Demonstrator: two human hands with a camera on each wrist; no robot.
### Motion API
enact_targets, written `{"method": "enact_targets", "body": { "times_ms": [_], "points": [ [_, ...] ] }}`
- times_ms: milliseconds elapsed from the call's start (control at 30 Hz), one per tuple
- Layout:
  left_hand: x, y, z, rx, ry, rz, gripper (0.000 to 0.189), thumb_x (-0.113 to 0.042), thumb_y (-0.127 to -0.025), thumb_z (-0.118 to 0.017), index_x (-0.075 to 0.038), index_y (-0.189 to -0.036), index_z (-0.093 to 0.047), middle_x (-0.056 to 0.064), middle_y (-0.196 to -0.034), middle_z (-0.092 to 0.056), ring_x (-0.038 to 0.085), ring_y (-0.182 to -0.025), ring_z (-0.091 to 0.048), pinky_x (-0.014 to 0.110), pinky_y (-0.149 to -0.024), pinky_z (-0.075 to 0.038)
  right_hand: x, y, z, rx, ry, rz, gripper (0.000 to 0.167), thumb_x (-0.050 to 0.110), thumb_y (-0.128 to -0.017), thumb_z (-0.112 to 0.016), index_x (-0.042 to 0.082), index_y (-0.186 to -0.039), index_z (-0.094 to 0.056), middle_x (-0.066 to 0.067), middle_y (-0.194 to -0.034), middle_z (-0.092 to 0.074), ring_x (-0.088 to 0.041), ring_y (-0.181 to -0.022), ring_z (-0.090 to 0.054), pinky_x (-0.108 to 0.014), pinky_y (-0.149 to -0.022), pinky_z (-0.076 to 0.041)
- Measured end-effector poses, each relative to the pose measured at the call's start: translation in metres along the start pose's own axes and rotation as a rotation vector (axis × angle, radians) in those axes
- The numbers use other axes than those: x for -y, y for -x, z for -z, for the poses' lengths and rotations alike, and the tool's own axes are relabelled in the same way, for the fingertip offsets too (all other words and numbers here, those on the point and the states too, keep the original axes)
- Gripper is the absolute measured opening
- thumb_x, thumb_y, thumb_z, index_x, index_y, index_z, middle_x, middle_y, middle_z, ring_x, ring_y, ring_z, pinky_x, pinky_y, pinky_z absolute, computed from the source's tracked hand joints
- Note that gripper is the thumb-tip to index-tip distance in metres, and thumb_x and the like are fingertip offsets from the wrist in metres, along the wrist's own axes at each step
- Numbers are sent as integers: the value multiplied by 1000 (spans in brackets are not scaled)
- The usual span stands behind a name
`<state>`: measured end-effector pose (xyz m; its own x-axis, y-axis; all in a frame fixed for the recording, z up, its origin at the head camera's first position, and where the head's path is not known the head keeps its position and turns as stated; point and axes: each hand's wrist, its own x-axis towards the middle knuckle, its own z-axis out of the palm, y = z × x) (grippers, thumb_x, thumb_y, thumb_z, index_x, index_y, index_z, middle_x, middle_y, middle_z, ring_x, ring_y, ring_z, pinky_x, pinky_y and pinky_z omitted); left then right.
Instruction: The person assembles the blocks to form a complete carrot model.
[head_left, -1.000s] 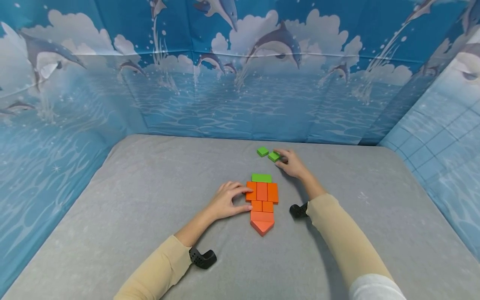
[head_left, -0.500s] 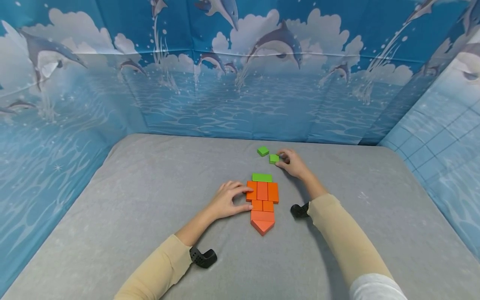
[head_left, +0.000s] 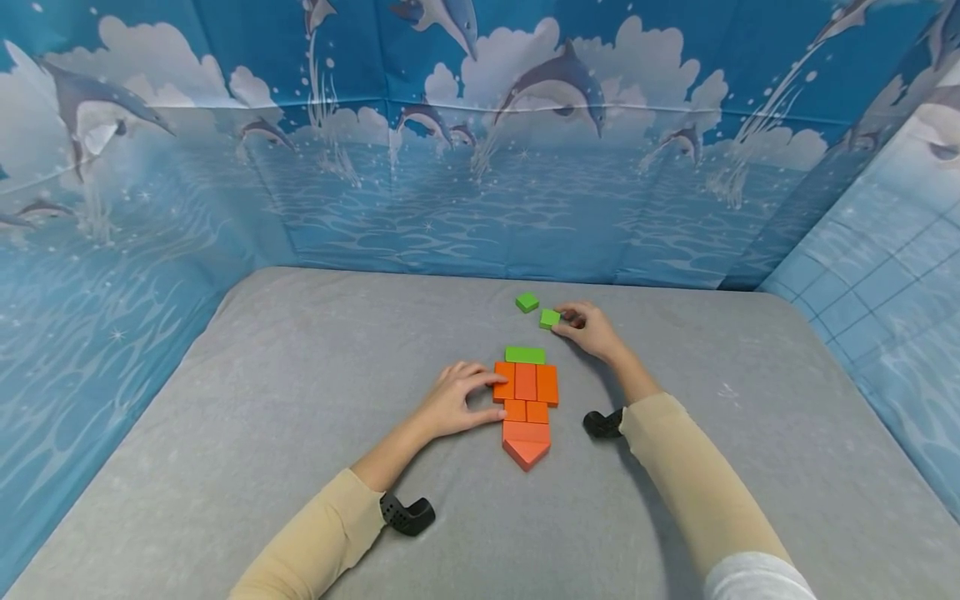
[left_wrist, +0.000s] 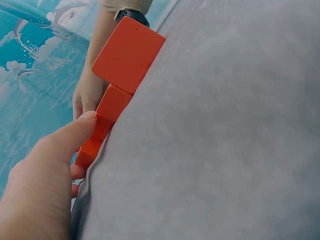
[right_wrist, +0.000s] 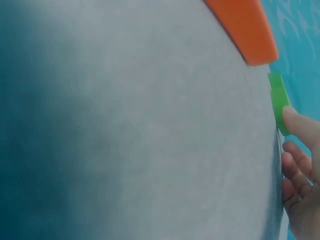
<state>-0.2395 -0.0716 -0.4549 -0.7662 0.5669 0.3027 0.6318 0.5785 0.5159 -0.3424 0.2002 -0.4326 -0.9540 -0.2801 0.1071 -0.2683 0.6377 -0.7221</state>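
Note:
Orange blocks (head_left: 526, 382) lie on the grey cloth in a figure with a pointed near end and a green rectangular block (head_left: 525, 355) across its far end. My left hand (head_left: 452, 400) rests beside it, index fingertip on the upper left block and thumb at a smaller block lower down. In the left wrist view the thumb (left_wrist: 65, 135) is stretched along the side of the orange blocks. Beyond the figure, my right hand (head_left: 588, 331) pinches the right side of a small green block (head_left: 550, 319) between thumb and index finger. Its other fingers are loosely curled.
Another small green block (head_left: 527, 302) lies just beyond the one at my right hand. Grey cloth (head_left: 300, 375) covers the table. A blue dolphin-print curtain (head_left: 480, 208) stands along the back and sides. Black wrist cameras (head_left: 408, 514) are on both wrists.
The small green block at my right hand has turned from cornerwise to nearly square-on and shifted slightly nearer. My right hand has drawn a little closer. The left hand stays in place.

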Motion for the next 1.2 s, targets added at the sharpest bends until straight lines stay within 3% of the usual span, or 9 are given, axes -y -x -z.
{"method": "enact_targets", "body": {
  "times_ms": [300, 633, 1200],
  "points": [
    [1, 0, 0, -6, 0, -14, 49, -41, -78, -69, -20, -121, -59, 2, -117, -55, 19, -106, -45, 43, -95, -31, 15, 18, 3, -7, -36, -49, 37, 15, -88, -62, -2, -120, -56, -20, -103, -54, -29, -84, -50, -32, -62, -43],
    [1, 0, 0, -8, -3, -16, 49, -42, -79, -68, -20, -121, -59, 2, -116, -55, 18, -104, -45, 42, -94, -31, 23, 39, -6, -31, -58, -68, 37, 17, -86, -65, -4, -116, -58, -16, -94, -58, -25, -80, -52, -32, -66, -42],
    [2, -1, -1, -7, 0, -10, 48, -42, -79, -68, -21, -121, -59, 0, -116, -55, 18, -105, -44, 42, -94, -31, 20, 43, -8, 18, -63, -87, 41, 20, -84, -68, -5, -114, -57, -17, -99, -56, -23, -83, -46, -33, -71, -38]
  ]
}}
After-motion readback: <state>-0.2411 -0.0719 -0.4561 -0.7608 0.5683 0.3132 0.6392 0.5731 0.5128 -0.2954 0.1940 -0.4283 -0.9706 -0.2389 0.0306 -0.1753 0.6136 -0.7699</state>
